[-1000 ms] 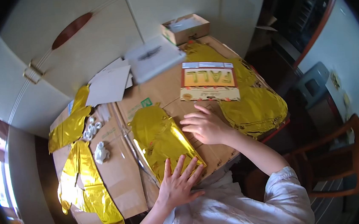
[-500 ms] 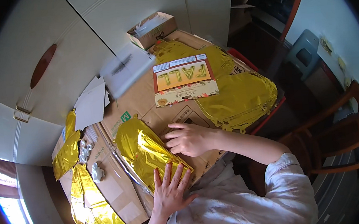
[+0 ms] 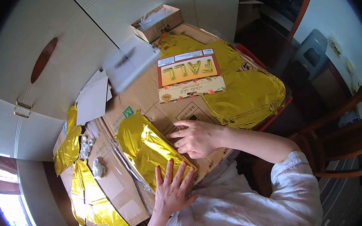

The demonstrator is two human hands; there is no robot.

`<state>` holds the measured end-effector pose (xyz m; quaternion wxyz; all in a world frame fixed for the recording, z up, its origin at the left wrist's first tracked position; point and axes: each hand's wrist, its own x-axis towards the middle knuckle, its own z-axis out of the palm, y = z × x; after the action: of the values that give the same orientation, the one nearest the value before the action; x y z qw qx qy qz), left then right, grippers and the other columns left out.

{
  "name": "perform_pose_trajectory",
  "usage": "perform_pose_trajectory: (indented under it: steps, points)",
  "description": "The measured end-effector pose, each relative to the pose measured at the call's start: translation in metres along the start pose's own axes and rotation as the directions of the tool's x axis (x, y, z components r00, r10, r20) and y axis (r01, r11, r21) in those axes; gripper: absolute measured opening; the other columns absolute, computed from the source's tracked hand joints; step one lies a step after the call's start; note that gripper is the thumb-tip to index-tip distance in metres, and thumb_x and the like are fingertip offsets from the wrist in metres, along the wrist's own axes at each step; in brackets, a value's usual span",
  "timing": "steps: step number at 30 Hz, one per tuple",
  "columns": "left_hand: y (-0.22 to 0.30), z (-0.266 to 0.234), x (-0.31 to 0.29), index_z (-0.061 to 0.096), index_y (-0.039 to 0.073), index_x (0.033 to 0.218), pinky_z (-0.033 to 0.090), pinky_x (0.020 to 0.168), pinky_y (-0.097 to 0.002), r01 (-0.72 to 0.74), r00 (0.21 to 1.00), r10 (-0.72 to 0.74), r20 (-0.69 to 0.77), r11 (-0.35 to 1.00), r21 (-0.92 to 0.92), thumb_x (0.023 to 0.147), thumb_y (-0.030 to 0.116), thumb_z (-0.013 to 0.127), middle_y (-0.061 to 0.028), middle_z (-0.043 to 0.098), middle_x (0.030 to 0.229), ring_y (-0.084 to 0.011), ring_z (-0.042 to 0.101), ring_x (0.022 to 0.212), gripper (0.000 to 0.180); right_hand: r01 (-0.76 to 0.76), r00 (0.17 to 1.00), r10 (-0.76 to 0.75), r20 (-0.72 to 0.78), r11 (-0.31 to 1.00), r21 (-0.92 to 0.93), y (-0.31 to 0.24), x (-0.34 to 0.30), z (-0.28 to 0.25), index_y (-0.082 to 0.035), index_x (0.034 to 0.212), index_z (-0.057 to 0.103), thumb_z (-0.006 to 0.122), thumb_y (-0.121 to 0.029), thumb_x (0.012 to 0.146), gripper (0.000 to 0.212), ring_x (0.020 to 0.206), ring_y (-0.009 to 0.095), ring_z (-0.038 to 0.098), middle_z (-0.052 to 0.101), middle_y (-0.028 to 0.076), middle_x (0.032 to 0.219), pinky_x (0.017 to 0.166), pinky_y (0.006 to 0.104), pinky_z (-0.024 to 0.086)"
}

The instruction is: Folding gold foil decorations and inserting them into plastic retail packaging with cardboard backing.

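A gold foil balloon (image 3: 139,149), flat and folded over along its right side, lies on the cardboard in front of me. My left hand (image 3: 173,186) presses on its near end with the fingers spread. Along the fold's right edge rests my right hand (image 3: 198,138), palm down, fingers stretched toward the foil and slightly bent; nothing shows in it. Farther off, a printed card package (image 3: 191,88) with pictured gold letters lies partly over other flat gold foil balloons (image 3: 244,96).
More gold foil (image 3: 94,196) drapes over the cardboard (image 3: 118,178) at left, beside small white ribbon rolls (image 3: 85,148) and a crumpled white piece (image 3: 98,168). White cards (image 3: 93,99), a clear plastic bag (image 3: 127,68) and an open box (image 3: 160,26) stand farther back. A wooden chair (image 3: 360,140) is at right.
The whole view has shifted slightly, moving the far things up and right. My left hand stays on the foil; the right hand remains by the folded edge, which looks a little flatter and straighter.
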<state>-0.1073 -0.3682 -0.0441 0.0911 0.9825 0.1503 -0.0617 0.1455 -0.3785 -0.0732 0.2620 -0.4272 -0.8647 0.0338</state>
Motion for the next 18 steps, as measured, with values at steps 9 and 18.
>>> perform_pose_trajectory:
  steps: [9, 18]
  points:
    - [-0.001, -0.0006, 0.0003, 0.04, 0.028, 0.145, 0.013, 0.11, -0.0678, -0.004, 1.0, 0.004, 0.005, 1.0, -0.003, 0.071, 0.063, 0.068, -0.0071, 0.038, 0.149, -0.0391, 0.027, 0.141, 0.086, -0.011, 1.0, 0.011, -0.007, 1.0, 0.018, 0.0038, -0.0067, -0.0009, -0.014, 0.1, 0.074, 0.057, -0.02, 0.08, 0.026, 0.123, 0.019, 0.054, 0.069, 0.0, 0.111, 0.114, 0.0512, 0.026]
    - [-0.0018, 0.0024, -0.0001, 0.042, 0.026, 0.144, 0.011, 0.111, -0.067, -0.01, 1.0, 0.01, -0.009, 1.0, 0.009, 0.072, 0.064, 0.067, -0.0082, 0.04, 0.148, -0.0398, 0.026, 0.141, 0.085, 0.083, 0.987, -0.082, 0.141, 0.997, 0.003, -0.0007, 0.0023, -0.0067, -0.013, 0.095, 0.073, 0.057, -0.022, 0.079, 0.024, 0.126, 0.021, 0.051, 0.07, 0.002, 0.106, 0.115, 0.0486, 0.024]
